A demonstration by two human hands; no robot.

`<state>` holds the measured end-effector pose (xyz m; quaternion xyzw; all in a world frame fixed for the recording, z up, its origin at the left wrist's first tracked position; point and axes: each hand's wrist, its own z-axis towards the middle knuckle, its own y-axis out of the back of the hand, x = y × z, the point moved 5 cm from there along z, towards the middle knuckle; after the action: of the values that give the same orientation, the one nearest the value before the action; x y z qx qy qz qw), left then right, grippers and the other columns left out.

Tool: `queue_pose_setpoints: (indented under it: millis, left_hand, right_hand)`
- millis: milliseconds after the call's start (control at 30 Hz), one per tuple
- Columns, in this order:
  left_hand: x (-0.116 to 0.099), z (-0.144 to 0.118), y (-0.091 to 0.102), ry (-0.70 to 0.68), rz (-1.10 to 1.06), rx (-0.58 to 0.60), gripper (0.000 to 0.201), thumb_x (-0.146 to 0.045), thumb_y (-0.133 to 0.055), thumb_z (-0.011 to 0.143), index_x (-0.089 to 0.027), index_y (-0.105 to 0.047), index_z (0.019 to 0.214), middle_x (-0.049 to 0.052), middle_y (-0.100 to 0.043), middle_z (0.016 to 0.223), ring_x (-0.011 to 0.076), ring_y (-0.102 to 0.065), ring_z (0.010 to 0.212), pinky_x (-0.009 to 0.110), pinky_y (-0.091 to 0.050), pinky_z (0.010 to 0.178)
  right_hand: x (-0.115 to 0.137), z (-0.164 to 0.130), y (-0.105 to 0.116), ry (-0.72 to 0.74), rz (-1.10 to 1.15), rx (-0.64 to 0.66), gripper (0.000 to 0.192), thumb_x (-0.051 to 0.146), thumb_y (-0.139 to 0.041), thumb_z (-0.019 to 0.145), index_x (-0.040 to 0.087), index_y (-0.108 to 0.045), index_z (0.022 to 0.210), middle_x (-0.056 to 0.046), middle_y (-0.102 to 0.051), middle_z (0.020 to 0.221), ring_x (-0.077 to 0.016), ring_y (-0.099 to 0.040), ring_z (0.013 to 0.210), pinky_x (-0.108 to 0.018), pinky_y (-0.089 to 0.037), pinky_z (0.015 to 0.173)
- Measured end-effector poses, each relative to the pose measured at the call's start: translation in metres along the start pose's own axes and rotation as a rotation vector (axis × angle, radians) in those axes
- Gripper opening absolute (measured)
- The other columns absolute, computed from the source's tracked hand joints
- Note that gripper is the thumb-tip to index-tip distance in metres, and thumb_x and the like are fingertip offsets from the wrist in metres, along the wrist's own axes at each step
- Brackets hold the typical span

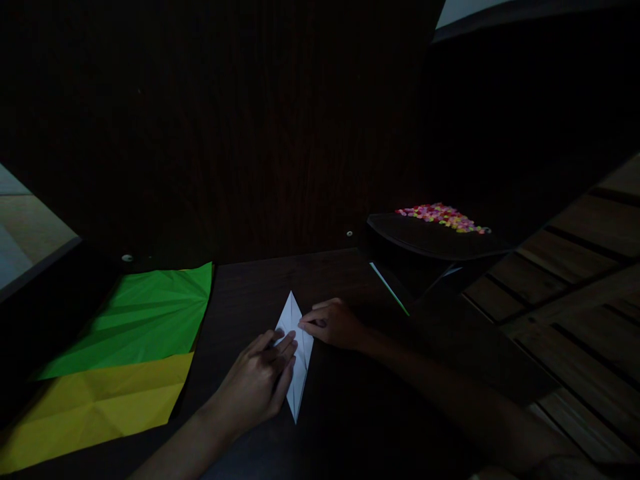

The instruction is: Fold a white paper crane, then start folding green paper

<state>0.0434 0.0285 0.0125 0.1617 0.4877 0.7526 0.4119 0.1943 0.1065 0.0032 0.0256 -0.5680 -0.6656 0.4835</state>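
Two bare hands press a folded white paper kite shape [298, 360] flat against a dark bench [350, 413] in dim light. The left hand [260, 383] lies palm down with its grip open, fingers [285, 347] extended and resting on the paper's left half, pinning rather than clasping it. The right hand [334, 323] comes in from the right with its fingers curled together, fingertips [306, 325] pinched at the paper's right edge near its widest part; how firmly they clamp the sheet cannot be told in the gloom. The paper is a narrow diamond whose long axis runs away from the person, tilted slightly: one sharp tip points toward the far wall [250, 133], the other, longer tip points back toward the wearer. It sits between the two hands, its near tip jutting out just right of the left hand. Well to the left on the bench lie two larger creased sheets, a green paper sheet [145, 317] farther off and a yellow paper sheet [100, 407] nearer, their edges meeting. To the right, beyond the right hand, a dark tray [430, 240] carries a heap of small multicoloured pieces [443, 217]. A wooden slatted floor [575, 280] shows at far right.
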Motion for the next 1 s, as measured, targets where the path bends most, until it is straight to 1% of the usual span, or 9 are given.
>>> queue_pose_setpoints:
  millis: [167, 333, 433, 567, 667, 800, 1000]
  left_hand:
    - [-0.0007, 0.0018, 0.0005, 0.005, -0.009, 0.006, 0.033, -0.015, -0.046, 0.088, -0.013, -0.069, 0.113, 0.010, -0.071, 0.115, 0.0264, -0.064, 0.105, 0.044, -0.056, 0.090]
    - [-0.0003, 0.0014, -0.0007, 0.007, 0.005, 0.021, 0.033, -0.015, -0.046, 0.089, -0.013, -0.068, 0.112, 0.011, -0.070, 0.117, 0.0270, -0.064, 0.106, 0.044, -0.056, 0.090]
    - [-0.0004, 0.0016, -0.0010, 0.003, 0.024, 0.028, 0.033, -0.014, -0.046, 0.088, -0.013, -0.068, 0.112, 0.011, -0.071, 0.116, 0.0271, -0.064, 0.105, 0.044, -0.056, 0.090]
    - [-0.0011, 0.0013, -0.0001, -0.009, 0.024, 0.022, 0.032, -0.014, -0.046, 0.088, -0.011, -0.068, 0.112, 0.012, -0.071, 0.115, 0.0277, -0.064, 0.104, 0.045, -0.056, 0.090]
    - [-0.0009, 0.0008, -0.0003, -0.005, 0.020, 0.030, 0.033, -0.014, -0.046, 0.088, -0.010, -0.068, 0.112, 0.013, -0.070, 0.117, 0.0280, -0.064, 0.105, 0.044, -0.056, 0.089]
    - [-0.0011, 0.0010, 0.0005, -0.006, 0.006, 0.009, 0.033, -0.013, -0.046, 0.087, -0.012, -0.068, 0.111, 0.011, -0.071, 0.116, 0.0271, -0.064, 0.105, 0.044, -0.056, 0.089]
    - [-0.0010, 0.0010, 0.0011, -0.011, 0.010, -0.021, 0.033, -0.014, -0.046, 0.087, -0.013, -0.068, 0.111, 0.009, -0.072, 0.114, 0.0263, -0.066, 0.103, 0.044, -0.056, 0.090]
  right_hand:
    - [-0.0046, 0.0001, -0.0034, -0.045, -0.063, 0.004, 0.011, 0.024, -0.066, 0.084, 0.023, -0.077, 0.084, 0.001, -0.073, 0.072, -0.0106, -0.062, 0.058, -0.022, -0.039, 0.058]
    - [-0.0052, 0.0005, -0.0053, -0.076, -0.026, 0.037, 0.013, 0.023, -0.064, 0.085, 0.024, -0.077, 0.084, 0.002, -0.077, 0.083, -0.0135, -0.070, 0.071, -0.023, -0.044, 0.068]
    - [-0.0056, 0.0018, -0.0041, -0.111, -0.003, 0.042, 0.012, 0.023, -0.066, 0.084, 0.025, -0.078, 0.083, 0.002, -0.077, 0.084, -0.0140, -0.071, 0.071, -0.024, -0.045, 0.071]
    - [-0.0074, 0.0041, -0.0021, -0.133, 0.023, 0.075, 0.009, 0.027, -0.069, 0.082, 0.025, -0.078, 0.082, 0.002, -0.077, 0.078, -0.0125, -0.067, 0.060, -0.023, -0.043, 0.064]
    - [-0.0078, 0.0051, -0.0004, -0.132, 0.023, 0.086, 0.009, 0.029, -0.070, 0.080, 0.025, -0.078, 0.082, 0.001, -0.077, 0.077, -0.0118, -0.065, 0.056, -0.023, -0.042, 0.061]
    - [-0.0063, 0.0051, 0.0011, -0.138, 0.020, 0.079, 0.009, 0.029, -0.071, 0.079, 0.024, -0.079, 0.081, 0.001, -0.075, 0.068, -0.0101, -0.059, 0.050, -0.022, -0.037, 0.054]
    - [-0.0052, 0.0054, 0.0037, -0.197, 0.041, 0.066, 0.012, 0.032, -0.073, 0.078, 0.022, -0.079, 0.077, 0.003, -0.068, 0.055, -0.0081, -0.052, 0.047, -0.022, -0.032, 0.055]
